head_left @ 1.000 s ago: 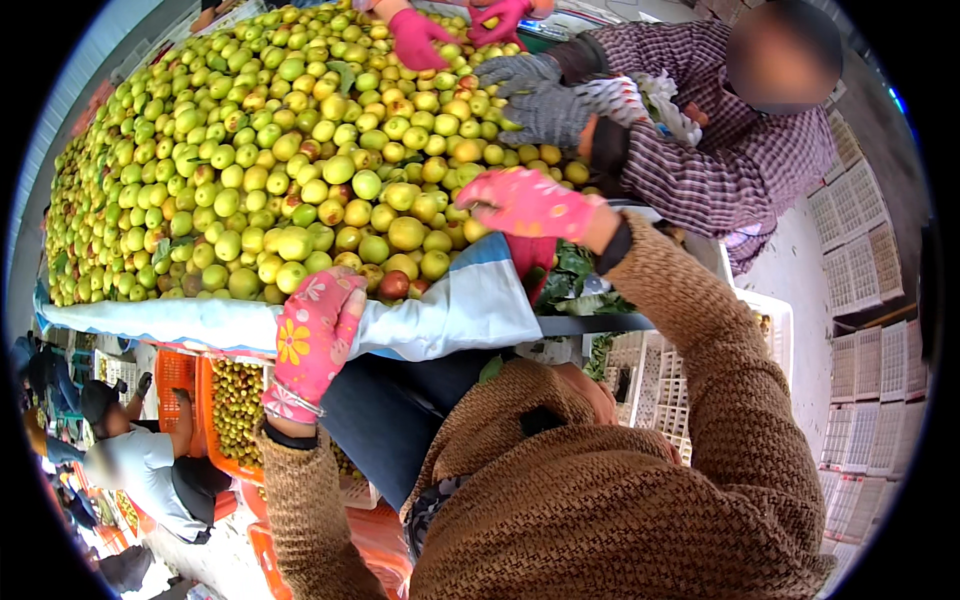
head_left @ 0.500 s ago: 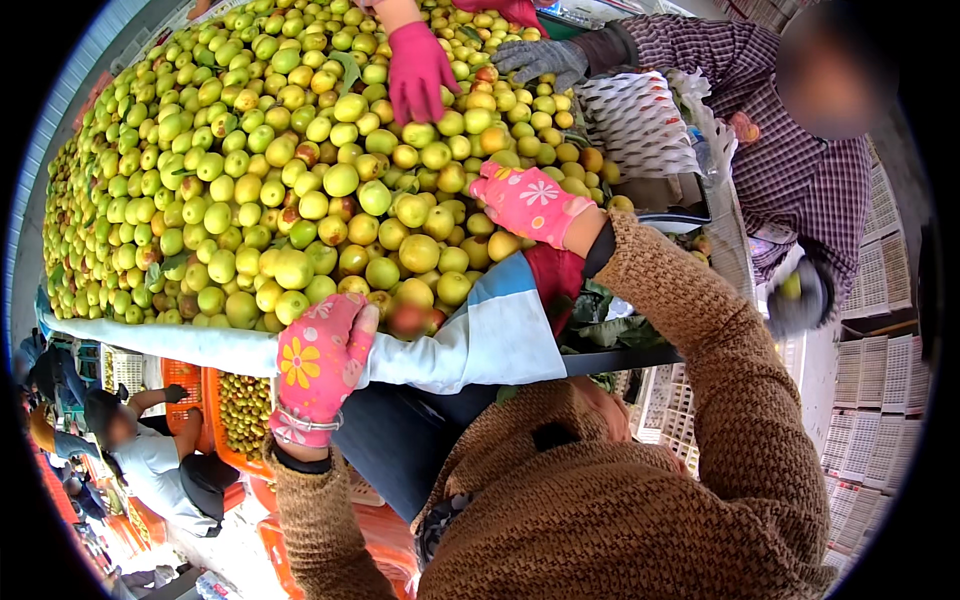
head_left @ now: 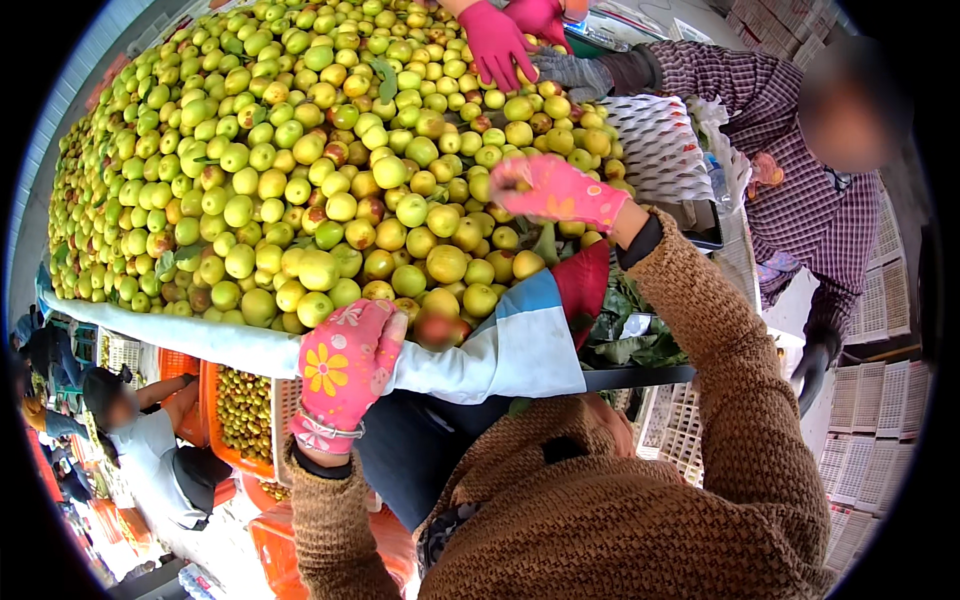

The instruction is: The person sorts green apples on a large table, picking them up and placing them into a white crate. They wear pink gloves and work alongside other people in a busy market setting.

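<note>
A wide heap of green-yellow jujubes (head_left: 300,190), some with reddish-brown patches, spreads before me. My right hand (head_left: 560,190), in a pink floral glove, hovers over the heap's right part. Its fingers are loosely bent and somewhat blurred, with no fruit visible between them. My left hand (head_left: 345,370), in a matching glove, rests at the near edge on the pale blue-white cloth (head_left: 480,365), beside the nearest jujubes. Its fingers are curled; what they close on, if anything, is hidden. A dark red cloth (head_left: 582,290) lies below my right wrist.
Across the heap are a co-worker's magenta gloves (head_left: 495,45) and another person's grey glove (head_left: 572,72). White foam netting (head_left: 655,145) lies at the right, above green leaves (head_left: 630,325). Orange crates (head_left: 210,400) stand lower left; stacked pale crates (head_left: 870,400) line the right.
My right hand has lifted off the jujubes, its fingers now bent. The magenta glove has moved right, toward the grey glove. The person at right has lowered an arm. My left hand stays at the edge.
</note>
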The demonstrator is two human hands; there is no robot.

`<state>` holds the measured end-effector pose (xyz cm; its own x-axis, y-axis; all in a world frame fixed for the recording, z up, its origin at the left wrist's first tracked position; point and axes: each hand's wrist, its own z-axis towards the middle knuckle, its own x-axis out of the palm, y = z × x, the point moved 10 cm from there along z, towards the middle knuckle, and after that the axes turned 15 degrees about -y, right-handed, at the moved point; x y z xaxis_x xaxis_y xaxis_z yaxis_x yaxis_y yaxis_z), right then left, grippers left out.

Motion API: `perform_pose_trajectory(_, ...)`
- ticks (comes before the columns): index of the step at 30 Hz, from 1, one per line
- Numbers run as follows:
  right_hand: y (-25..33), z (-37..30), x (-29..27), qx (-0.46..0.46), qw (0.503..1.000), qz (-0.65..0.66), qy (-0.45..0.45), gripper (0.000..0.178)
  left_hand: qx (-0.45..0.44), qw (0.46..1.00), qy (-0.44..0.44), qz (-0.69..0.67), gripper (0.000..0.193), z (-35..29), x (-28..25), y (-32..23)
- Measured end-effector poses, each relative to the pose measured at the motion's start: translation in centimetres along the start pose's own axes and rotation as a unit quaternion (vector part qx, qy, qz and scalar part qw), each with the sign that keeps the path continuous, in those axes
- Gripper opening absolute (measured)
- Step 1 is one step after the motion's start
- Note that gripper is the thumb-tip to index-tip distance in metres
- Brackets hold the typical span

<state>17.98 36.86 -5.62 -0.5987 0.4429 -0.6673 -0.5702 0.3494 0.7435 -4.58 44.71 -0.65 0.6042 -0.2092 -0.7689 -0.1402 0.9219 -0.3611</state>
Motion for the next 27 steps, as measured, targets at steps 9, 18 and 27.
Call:
perform_pose_trajectory(9, 11.1, 2.8, 12.0, -0.299, 0.950, 0.087, -0.013, 0.060, -0.001, 1.000, 0.000, 0.000, 0.015, -0.1, -0.1, 0.0)
perform_pose_trajectory(18, -2.1, 3.9, 2.5, -0.047, 0.988, 0.075, -0.125, 0.062, 0.015, 1.000, -0.023, -0.004, 0.015, -0.1, -0.8, -0.5)
perform_pose_trajectory(27, -6.4, -2.1, -1.5, 0.001, 0.980, 0.084, -0.180, 0.049, 0.044, 0.997, -0.069, -0.013, 0.016, -0.2, -1.5, -1.0)
